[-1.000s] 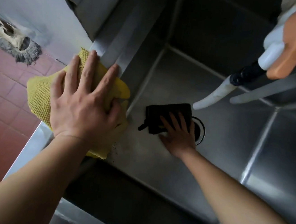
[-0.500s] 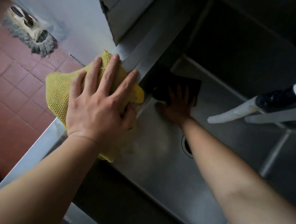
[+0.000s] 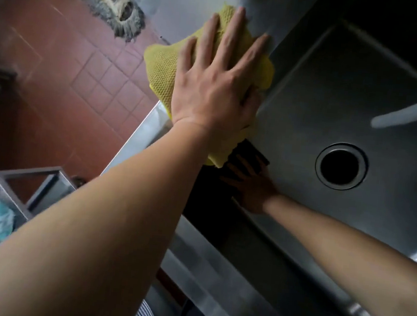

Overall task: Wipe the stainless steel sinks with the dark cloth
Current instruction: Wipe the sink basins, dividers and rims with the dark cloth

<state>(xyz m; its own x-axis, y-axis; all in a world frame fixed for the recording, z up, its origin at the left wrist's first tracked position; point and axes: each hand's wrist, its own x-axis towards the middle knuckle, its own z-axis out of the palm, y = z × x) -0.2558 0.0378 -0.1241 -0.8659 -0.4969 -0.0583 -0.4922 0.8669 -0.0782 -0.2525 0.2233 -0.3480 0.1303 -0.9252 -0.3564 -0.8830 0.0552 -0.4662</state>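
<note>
Moved: dark cloth (image 3: pixel 250 153) slid from the far corner to the near-left corner, left of the drain (image 3: pixel 341 166).
Right hand (image 3: pixel 252 185): flat fingers pressing it down.
Left hand (image 3: pixel 216 82): spread flat on yellow cloth (image 3: pixel 161 69), sink (image 3: pixel 335 98) rim.
Progress: likely midway; walls and other sinks remain.

The dark cloth (image 3: pixel 250 153) is mostly hidden: the yellow cloth (image 3: pixel 159 71) overlaps its upper part and the right hand (image 3: pixel 252 185) covers its lower part. The near sink wall beside it lies in deep shadow (no detail resolves). The white spout (image 3: pixel 407 113) is cut off by the right edge and blurred.
</note>
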